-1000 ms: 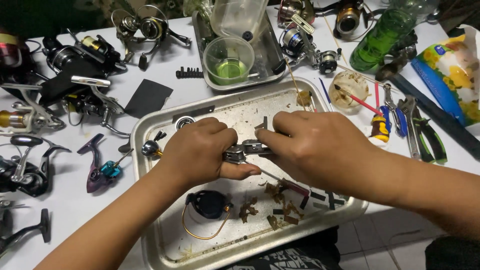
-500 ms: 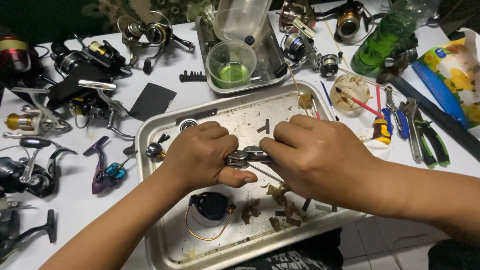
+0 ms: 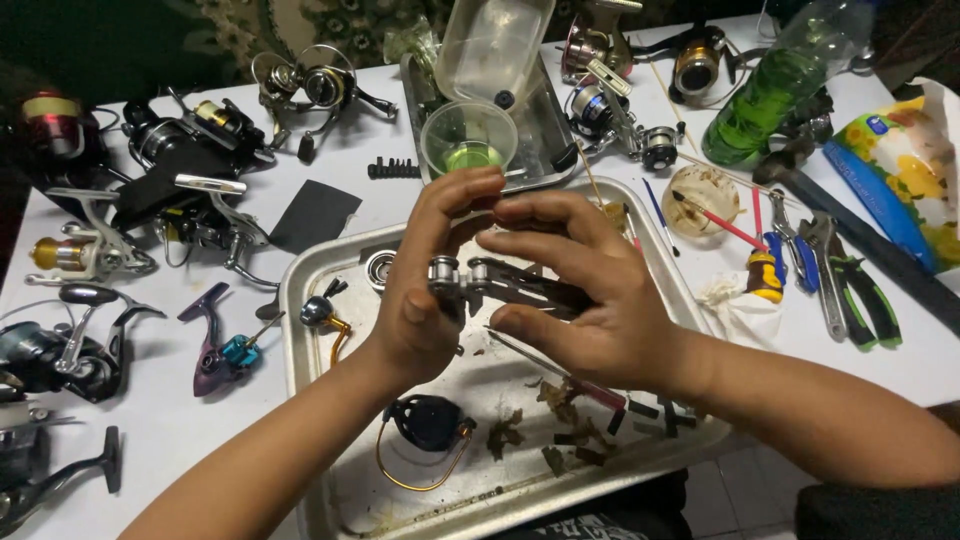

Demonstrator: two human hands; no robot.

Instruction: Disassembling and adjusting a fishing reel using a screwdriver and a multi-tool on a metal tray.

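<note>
My left hand (image 3: 432, 290) and my right hand (image 3: 585, 290) are raised above a metal tray (image 3: 310, 290), both holding a small dark metal fishing-reel part (image 3: 480, 280). The left fingers pinch its roller end; the right fingers grip the long dark arm of it. In the tray lie a black reel piece with a thin gold wire bail (image 3: 425, 425), a small bearing (image 3: 381, 268), a thin rod (image 3: 540, 360) and several greasy bits.
Several fishing reels (image 3: 90, 250) cover the white table at left and back. A clear cup of green liquid (image 3: 468, 140) sits in a second tray. A green bottle (image 3: 775, 85), pliers (image 3: 850, 285), screwdrivers (image 3: 765, 270) and a small greasy dish (image 3: 700, 195) lie at right.
Both hands have lifted the part up from just above the tray and turned it, fingers now more spread around it. The view has shifted slightly.
</note>
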